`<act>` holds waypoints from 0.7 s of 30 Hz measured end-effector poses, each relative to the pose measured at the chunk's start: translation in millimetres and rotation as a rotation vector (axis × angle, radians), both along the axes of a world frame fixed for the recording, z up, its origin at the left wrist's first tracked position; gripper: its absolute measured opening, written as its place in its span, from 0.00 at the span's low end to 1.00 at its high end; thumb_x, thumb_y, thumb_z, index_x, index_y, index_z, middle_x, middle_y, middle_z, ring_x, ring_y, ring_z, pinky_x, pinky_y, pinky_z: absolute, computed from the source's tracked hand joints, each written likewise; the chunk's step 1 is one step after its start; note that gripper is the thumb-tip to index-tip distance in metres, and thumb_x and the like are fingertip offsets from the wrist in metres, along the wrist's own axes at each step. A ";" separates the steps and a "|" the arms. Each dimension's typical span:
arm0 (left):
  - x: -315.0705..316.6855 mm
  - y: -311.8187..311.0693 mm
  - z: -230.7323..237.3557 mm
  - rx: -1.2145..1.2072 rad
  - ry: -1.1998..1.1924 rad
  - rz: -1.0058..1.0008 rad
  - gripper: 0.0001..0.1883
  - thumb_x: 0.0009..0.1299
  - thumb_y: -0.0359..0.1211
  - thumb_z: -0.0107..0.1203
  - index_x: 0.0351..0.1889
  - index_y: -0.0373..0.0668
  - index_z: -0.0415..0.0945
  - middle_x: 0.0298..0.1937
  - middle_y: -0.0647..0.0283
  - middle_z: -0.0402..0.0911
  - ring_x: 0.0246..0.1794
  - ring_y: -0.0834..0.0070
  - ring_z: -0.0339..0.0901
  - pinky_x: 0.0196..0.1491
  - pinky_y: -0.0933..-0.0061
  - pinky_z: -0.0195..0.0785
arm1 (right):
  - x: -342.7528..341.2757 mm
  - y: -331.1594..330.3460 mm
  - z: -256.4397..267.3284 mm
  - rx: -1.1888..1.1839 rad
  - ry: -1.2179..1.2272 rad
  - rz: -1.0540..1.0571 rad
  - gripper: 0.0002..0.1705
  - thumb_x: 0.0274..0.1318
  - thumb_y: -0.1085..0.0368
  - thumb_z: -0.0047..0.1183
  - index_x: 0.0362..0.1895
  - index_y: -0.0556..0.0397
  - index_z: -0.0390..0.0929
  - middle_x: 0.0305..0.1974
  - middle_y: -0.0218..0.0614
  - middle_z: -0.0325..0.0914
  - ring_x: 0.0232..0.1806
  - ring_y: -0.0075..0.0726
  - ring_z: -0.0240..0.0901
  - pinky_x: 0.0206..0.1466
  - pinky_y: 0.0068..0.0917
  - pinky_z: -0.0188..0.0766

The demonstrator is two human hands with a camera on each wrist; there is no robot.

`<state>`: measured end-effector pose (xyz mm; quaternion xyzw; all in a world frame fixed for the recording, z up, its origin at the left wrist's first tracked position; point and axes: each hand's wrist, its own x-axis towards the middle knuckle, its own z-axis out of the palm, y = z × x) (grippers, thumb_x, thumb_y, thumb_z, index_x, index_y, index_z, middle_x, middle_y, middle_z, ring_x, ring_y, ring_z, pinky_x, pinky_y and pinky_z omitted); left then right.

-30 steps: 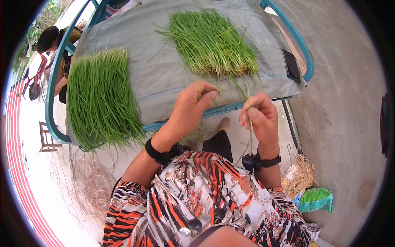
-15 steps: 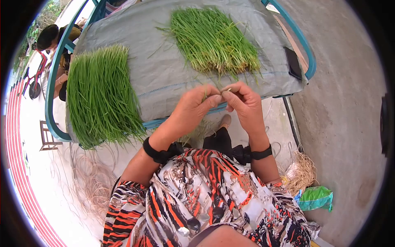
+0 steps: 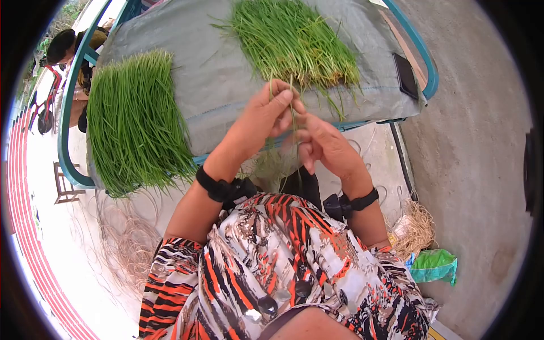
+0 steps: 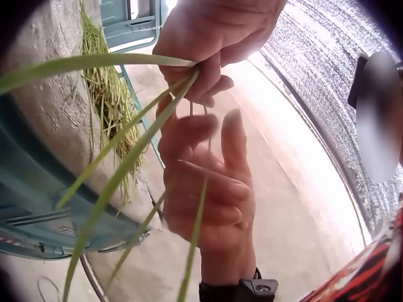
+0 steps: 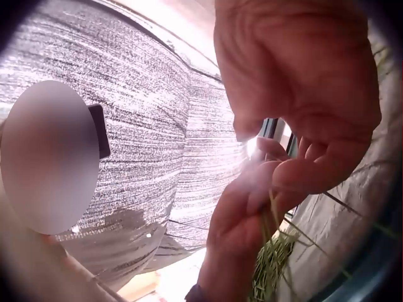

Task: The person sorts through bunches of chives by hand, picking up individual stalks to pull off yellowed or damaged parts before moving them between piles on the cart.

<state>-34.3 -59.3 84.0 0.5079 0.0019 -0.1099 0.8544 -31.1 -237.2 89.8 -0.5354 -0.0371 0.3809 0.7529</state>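
Thumb and fingers of my left hand point(image 3: 263, 116) pinch a few thin green chives point(image 4: 126, 167) near the cart's front edge. Their blades fan out below the grip in the left wrist view. Just under it is my right hand point(image 3: 334, 150), its fingers loosely bent and partly blurred beside a hanging stalk. Its thumb stands apart from the fingers in the left wrist view. Beyond both hands lies a layered pile of chives point(image 3: 294, 42), pale root ends facing me. A second, neater pile of chives point(image 3: 136, 122) lies at left, its tips over the edge.
A grey sheet point(image 3: 209, 73) covers the cart with its teal rail point(image 3: 63, 113). A black phone point(image 3: 405, 75) lies at the right edge. Dry straw point(image 3: 416, 229) and a green bag point(image 3: 433, 266) sit on the ground at right. Another person point(image 3: 62, 48) is at far left.
The hands, spread apart and then fingertip to fingertip, now stand one above the other. My left hand has risen toward the far pile; my right has dropped below it.
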 end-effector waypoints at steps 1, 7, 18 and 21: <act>2.6 2.2 -2.2 0.007 0.014 0.021 0.09 0.75 0.36 0.42 0.42 0.41 0.69 0.32 0.71 0.73 0.19 0.91 0.59 0.17 0.90 0.47 | -0.2 -1.1 -8.4 0.034 0.052 0.072 0.14 0.65 0.58 0.46 0.42 0.57 0.72 0.28 0.29 0.75 0.17 0.19 0.67 0.17 0.16 0.65; 25.3 34.6 -31.0 -0.134 0.055 0.271 0.09 0.75 0.35 0.41 0.44 0.40 0.68 0.33 0.68 0.74 0.22 0.89 0.62 0.16 0.89 0.49 | 6.6 -15.0 -32.3 0.229 0.241 0.129 0.13 0.64 0.60 0.46 0.45 0.58 0.72 0.26 0.27 0.73 0.16 0.17 0.63 0.17 0.19 0.64; 46.1 81.2 -74.6 -0.238 0.028 0.573 0.10 0.75 0.34 0.41 0.46 0.37 0.67 0.38 0.61 0.76 0.26 0.83 0.65 0.18 0.86 0.55 | -5.5 -25.8 -41.2 0.168 0.293 0.072 0.13 0.67 0.61 0.42 0.44 0.60 0.70 0.21 0.25 0.66 0.15 0.15 0.61 0.16 0.16 0.64; 46.4 79.9 -77.2 -0.149 -0.043 0.600 0.10 0.76 0.34 0.40 0.45 0.38 0.67 0.36 0.60 0.77 0.26 0.83 0.64 0.21 0.85 0.57 | -7.4 -31.1 -51.7 0.203 0.305 0.104 0.13 0.65 0.62 0.43 0.44 0.59 0.71 0.21 0.26 0.67 0.16 0.16 0.62 0.17 0.18 0.65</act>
